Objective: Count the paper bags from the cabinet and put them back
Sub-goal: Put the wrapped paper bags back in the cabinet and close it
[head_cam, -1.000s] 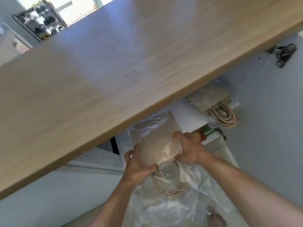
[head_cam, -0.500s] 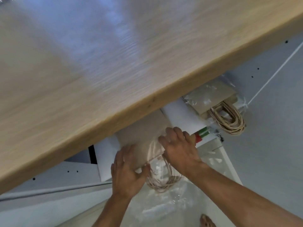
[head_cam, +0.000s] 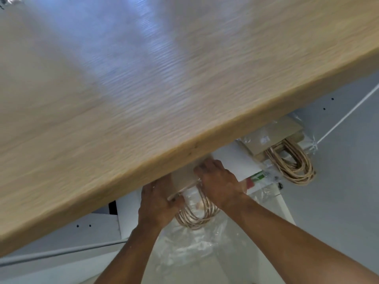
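A bundle of brown paper bags with twine handles goes in under the wooden countertop, most of it hidden by the counter's edge. My left hand grips its near left corner. My right hand presses on its right side. Loose clear plastic wrap trails below the handles. A second wrapped bundle of paper bags lies on the cabinet shelf to the right, its handles hanging out.
A white shelf board sits between the two bundles, with a red and green package at its edge. The white cabinet side wall stands at right. A grey rail runs at lower left.
Both hands have pushed the bundle deeper under the countertop, so less of the paper shows. The plastic wrap has slid off toward me, and my view has tilted closer to the counter.
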{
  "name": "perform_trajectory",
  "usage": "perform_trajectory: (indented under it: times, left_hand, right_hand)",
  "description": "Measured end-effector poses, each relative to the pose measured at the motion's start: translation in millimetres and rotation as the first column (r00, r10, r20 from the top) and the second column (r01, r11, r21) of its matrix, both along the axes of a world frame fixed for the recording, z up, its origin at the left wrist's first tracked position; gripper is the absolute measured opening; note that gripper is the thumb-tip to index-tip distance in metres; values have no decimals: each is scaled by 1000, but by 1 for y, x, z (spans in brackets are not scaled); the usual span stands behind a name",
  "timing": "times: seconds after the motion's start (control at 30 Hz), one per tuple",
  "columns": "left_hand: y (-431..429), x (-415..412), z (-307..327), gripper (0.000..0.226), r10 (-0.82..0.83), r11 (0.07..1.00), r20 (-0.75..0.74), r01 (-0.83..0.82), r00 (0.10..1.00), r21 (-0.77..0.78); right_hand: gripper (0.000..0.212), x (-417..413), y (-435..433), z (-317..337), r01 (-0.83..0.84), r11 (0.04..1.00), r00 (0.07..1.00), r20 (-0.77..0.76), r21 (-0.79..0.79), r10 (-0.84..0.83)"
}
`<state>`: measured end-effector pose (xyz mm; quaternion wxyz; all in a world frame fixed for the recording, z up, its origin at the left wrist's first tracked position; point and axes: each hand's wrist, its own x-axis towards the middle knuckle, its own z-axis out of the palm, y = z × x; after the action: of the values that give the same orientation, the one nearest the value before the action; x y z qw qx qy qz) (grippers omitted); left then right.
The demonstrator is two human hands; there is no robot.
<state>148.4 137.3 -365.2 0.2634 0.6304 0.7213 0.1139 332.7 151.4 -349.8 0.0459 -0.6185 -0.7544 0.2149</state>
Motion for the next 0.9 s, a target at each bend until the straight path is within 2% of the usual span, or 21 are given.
perform_trajectory:
  times: [0.13,0.3,0.43,0.57,0.73,0.9]
  left_hand:
    - [-5,-2,12,83,14,999,-92,-19,996,-49]
    - [-22,-3,62,66,-34,999,-69,32,997,-28]
    - [-42,5,119,61,-62,998,-26,62,998,-11]
    - [-72,17,181,52,-145,988,84,140,986,62]
    - [-99,31,246,60,-233,972,84,230,969,50]
    - [-116,76,295,57,-378,921,83,365,922,135]
  right_hand:
    - [46,4,-14,15,-14,998,1000,-13,-53,13]
    - [59,19,-42,69,13,999,999,52,-47,-11]
    - [55,25,-67,126,86,995,994,69,-58,-82]
    - [50,29,-104,186,187,982,981,52,-24,-186]
    - [46,45,-164,255,325,944,946,-19,61,-325]
    - [44,79,-215,304,450,882,893,-60,141,-446]
